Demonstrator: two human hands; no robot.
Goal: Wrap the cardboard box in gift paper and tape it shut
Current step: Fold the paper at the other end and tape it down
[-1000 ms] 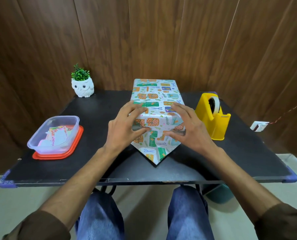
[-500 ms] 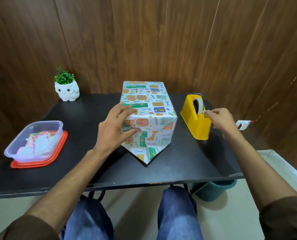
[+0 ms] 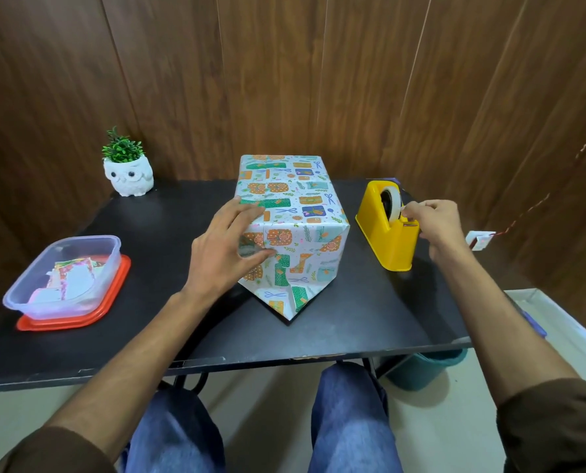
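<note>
The tape (image 3: 395, 203) end is barely made out where it is pinched by the right hand (image 3: 435, 227) at the yellow dispenser (image 3: 387, 244). The wrapped box (image 3: 298, 213), in the middle of the table (image 3: 353, 322), is pressed by the left hand (image 3: 221, 259), its fingers spread straight.

You wear: dark brown sleeves (image 3: 557, 428), cuffs pushed up near both elbows; blue denim jeans (image 3: 349, 421), knees showing.

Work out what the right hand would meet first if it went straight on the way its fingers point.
The tape roll in the yellow dispenser. The right hand points left at it, and its fingertips seem to pinch the tape's end, though the exact contact is hard to see.
</note>
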